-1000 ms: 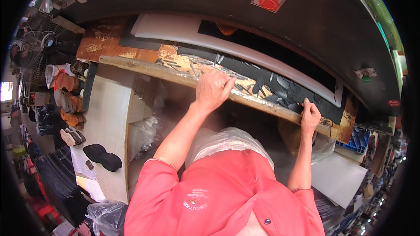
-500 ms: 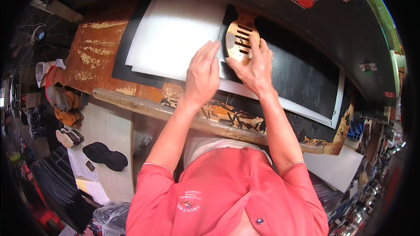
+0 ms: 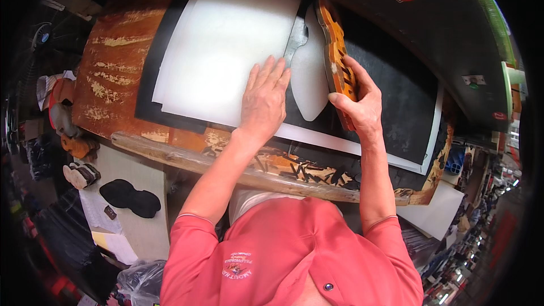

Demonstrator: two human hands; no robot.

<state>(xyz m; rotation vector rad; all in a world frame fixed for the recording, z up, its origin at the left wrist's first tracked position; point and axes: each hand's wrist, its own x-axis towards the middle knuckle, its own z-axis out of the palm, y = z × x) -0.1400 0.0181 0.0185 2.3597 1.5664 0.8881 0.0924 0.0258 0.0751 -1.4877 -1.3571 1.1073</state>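
Orange and slotted, the block (image 3: 338, 45) tilts over a black sheet (image 3: 391, 85), gripped by the right hand (image 3: 364, 109); the left hand (image 3: 263, 101) lies flat, empty, at a smooth white sheet's (image 3: 226, 34) edge; whether the pale rounded patch (image 3: 309, 85) between is piece or hole, I cannot tell.

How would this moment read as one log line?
Left hand: on white flat sheet | Right hand: holding tilted orange slotted sole-shaped block | Between: pale sole-shaped patch
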